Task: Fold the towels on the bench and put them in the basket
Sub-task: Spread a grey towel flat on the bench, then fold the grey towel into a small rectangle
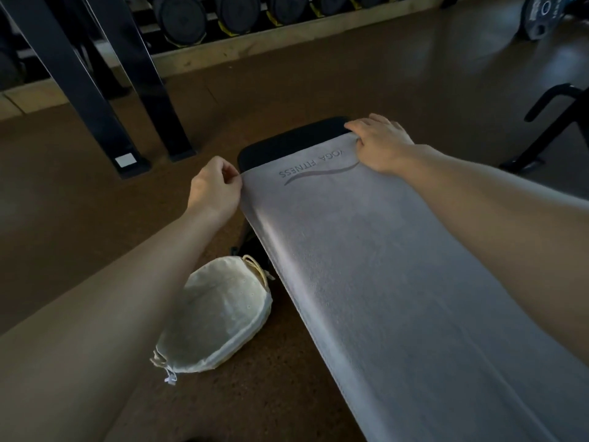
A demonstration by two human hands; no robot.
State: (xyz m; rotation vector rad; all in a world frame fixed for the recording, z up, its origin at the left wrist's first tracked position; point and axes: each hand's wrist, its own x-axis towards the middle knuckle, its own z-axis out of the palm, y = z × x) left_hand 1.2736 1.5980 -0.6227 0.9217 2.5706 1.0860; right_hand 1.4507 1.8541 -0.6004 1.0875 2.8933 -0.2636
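Observation:
A long grey towel (398, 275) printed "YOGA FITNESS" lies flat along the black bench (293, 138), covering all but the bench's far end. My left hand (215, 186) pinches the towel's far left corner at the bench edge. My right hand (379, 141) grips the far right corner, fingers curled over the towel's end. A cream fabric basket (216, 317) with rope handles lies tipped on its side on the floor, left of the bench and below my left forearm.
Brown rubber gym floor (79, 218) surrounds the bench. Black steel rack legs (105, 90) stand at the far left. A wooden rack of dumbbells (242, 14) runs along the back. Black equipment tubing (554, 100) is at the right.

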